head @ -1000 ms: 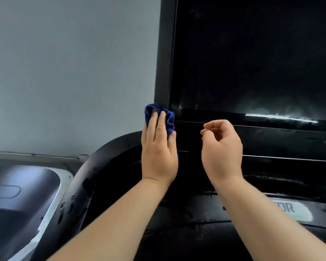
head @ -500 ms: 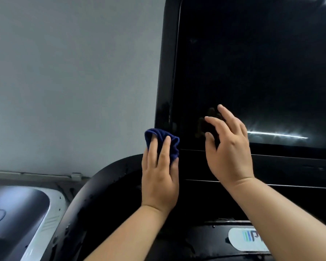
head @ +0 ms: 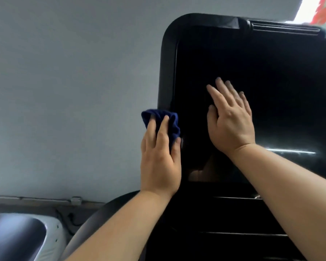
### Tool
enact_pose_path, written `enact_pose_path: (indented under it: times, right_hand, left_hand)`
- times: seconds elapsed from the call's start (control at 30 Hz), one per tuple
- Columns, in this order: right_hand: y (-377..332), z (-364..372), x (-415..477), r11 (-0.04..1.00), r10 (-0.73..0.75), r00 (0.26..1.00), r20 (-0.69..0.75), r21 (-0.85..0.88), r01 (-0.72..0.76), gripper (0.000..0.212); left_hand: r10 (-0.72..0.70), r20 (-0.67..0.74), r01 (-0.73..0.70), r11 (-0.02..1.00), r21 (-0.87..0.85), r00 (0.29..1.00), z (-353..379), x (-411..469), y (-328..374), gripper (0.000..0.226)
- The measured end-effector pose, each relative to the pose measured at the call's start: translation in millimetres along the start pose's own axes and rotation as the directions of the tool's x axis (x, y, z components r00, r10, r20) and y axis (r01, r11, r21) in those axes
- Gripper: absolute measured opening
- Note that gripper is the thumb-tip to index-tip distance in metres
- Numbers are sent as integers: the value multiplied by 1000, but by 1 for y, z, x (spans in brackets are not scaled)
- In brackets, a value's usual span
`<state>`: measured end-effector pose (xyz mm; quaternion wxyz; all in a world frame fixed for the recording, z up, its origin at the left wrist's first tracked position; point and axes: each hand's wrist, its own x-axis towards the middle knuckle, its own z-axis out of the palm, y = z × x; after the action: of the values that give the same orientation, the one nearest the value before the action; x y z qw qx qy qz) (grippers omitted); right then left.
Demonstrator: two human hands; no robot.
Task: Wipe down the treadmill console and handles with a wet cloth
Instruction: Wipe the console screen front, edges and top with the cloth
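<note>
The treadmill console is a large black glossy screen [head: 271, 81] with a rounded black frame [head: 167, 72], filling the right half of the view. My left hand [head: 158, 159] presses a crumpled dark blue cloth [head: 172, 125] against the screen's left edge, about halfway up. My right hand [head: 231, 117] lies flat on the glass to the right of the cloth, fingers spread and pointing up, holding nothing. Below the screen runs the dark lower console panel [head: 224, 219] with horizontal ridges.
A plain grey wall [head: 73, 91] fills the left side. A curved black treadmill handle or shroud [head: 94, 221] arcs at lower left. Another machine's white and dark housing [head: 26, 234] sits at bottom left. A bright red and green patch [head: 322, 8] shows at top right.
Both hands have risen from the screen's bottom edge up onto the glass. The right hand has opened from a loose curl to a flat palm. My view has tilted upward, revealing the screen's top.
</note>
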<state>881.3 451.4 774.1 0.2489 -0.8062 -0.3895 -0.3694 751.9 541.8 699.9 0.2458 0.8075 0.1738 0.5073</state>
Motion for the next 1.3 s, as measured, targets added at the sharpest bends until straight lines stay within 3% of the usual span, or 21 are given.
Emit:
enact_pose_path:
  times: [0.13, 0.4, 0.63, 0.8, 1.13, 1.2, 1.3]
  right_hand:
    - [2, 8, -2, 1000, -9, 1000, -25, -16, 9, 50]
    - [4, 6, -2, 1000, -14, 1000, -25, 15, 15, 51]
    - [4, 6, -1, 1000, -15, 1000, -15, 14, 15, 51]
    - [3, 5, -2, 1000, -23, 999, -23, 7, 23, 52]
    - [-2, -3, 9, 1000, -15, 999, -50, -2, 15, 45]
    - [-2, -13, 33, 1000, -18, 997, -77, -5, 18, 34]
    - [11, -19, 69, 999, -14, 998, -64, -39, 12, 35]
  left_hand:
    - [-30, 38, 28, 999, 39, 999, -2, 16, 4, 56]
    - [-50, -37, 51, 998, 32, 998, 12, 157, 33, 53]
    - [17, 3, -17, 999, 27, 1000, 2, 76, 18, 54]
    - [-10, 32, 8, 998, 70, 999, 3, 128, 28, 55]
    - [227, 116, -249, 936, 248, 967, 8, 251, 45, 45]
    - [205, 78, -218, 953, 211, 976, 11, 248, 46, 45]
    - [100, 3, -99, 984, 148, 995, 14, 227, 46, 47]
